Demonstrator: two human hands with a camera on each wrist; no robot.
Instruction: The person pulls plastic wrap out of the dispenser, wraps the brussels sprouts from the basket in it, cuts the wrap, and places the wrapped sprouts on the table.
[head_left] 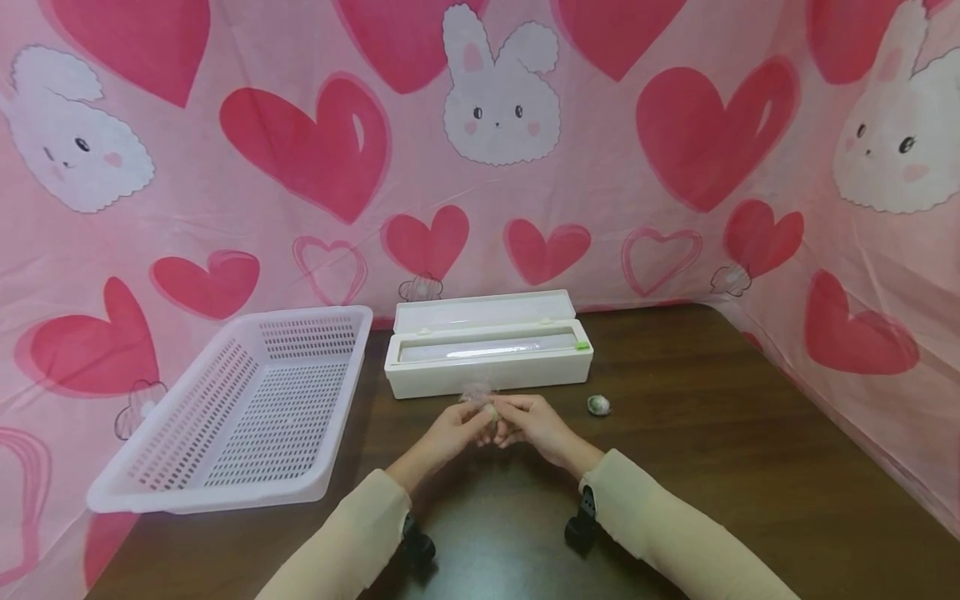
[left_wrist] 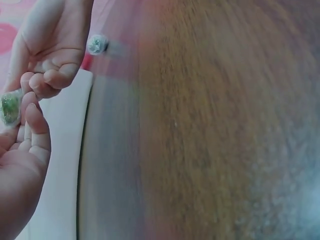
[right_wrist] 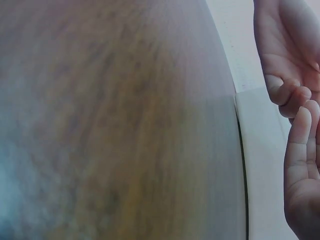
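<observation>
In the head view my left hand [head_left: 452,422] and right hand [head_left: 542,423] meet in front of a long white box [head_left: 487,371]. Between their fingertips they pinch a small green piece wrapped in clear plastic film [left_wrist: 10,107]; loose, crinkled film [head_left: 477,390] sticks up above the fingers. The left wrist view shows the green through the film, partly covered by fingers. A second small film-wrapped ball [head_left: 598,405], green and white, lies on the table to the right of my right hand. In the right wrist view the fingers hide the wrapped piece.
The white box stands with its lid [head_left: 483,309] raised; a green tab [head_left: 582,346] sits at its right end. At left is a white perforated plastic basket [head_left: 322,454]. Everything stands on a dark wooden table [head_left: 712,450], before a pink cloth [head_left: 592,183] with hearts and rabbits.
</observation>
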